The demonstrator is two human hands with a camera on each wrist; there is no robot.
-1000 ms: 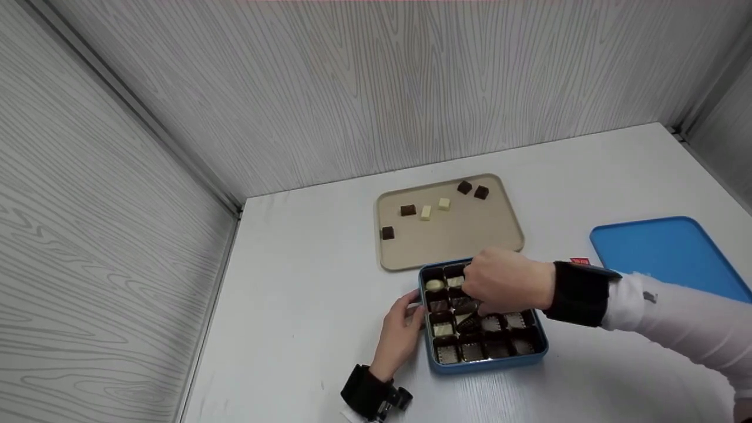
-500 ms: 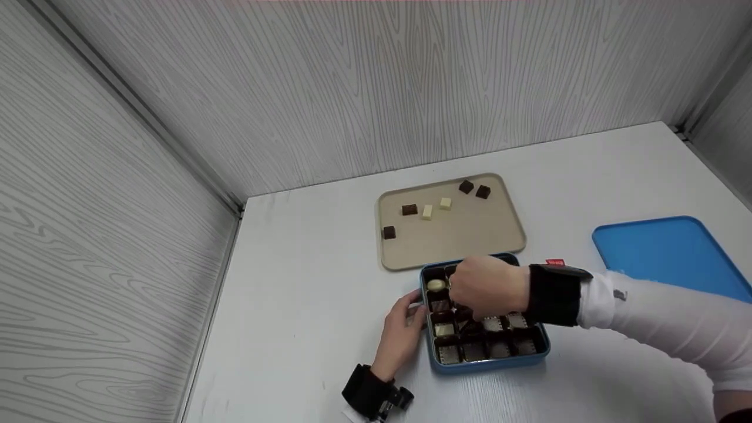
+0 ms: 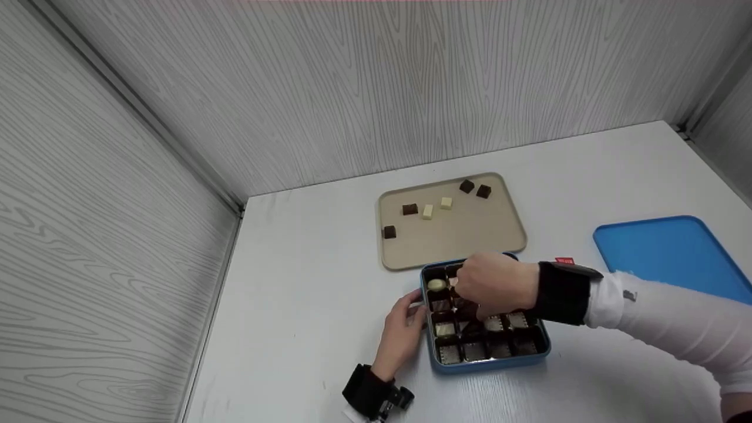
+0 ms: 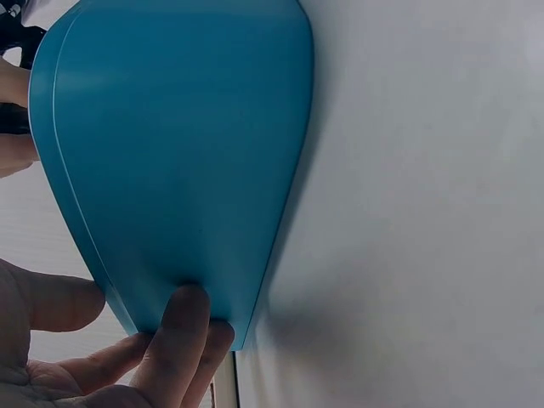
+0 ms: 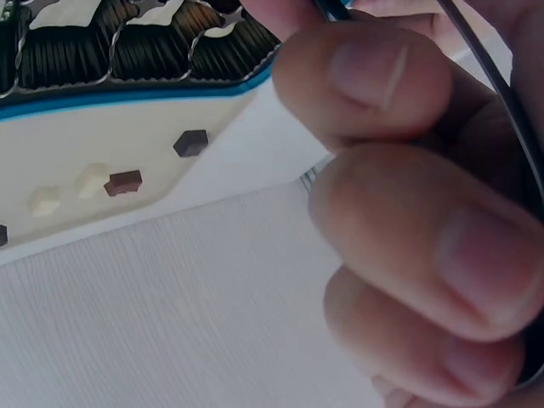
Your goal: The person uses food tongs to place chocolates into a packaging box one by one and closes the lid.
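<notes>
An open blue tin box (image 3: 490, 364) with ruffled cells holds several chocolates. My left hand (image 3: 414, 317) rests against its left wall; in the left wrist view its straight fingers (image 4: 183, 327) touch the blue wall (image 4: 178, 153), thumb apart. My right hand (image 3: 461, 288) reaches down into the far-left cells with its fingertips bunched on a pale chocolate (image 3: 452, 283), beside a pale oval piece (image 3: 436, 285). In the right wrist view the curled right hand (image 5: 340, 153) fills the frame and hides what it pinches.
A beige tray (image 3: 464, 241) behind the box carries several loose dark and white chocolates (image 3: 474, 188), also seen as the tray (image 5: 102, 136) with a dark piece (image 5: 191, 142). The blue lid (image 3: 664, 249) lies at the right. Grey walls close the back and left.
My right hand slid left across the box, covered the pale chocolate in the far row, then drew back slightly to the right. The left hand and the box stayed put.
</notes>
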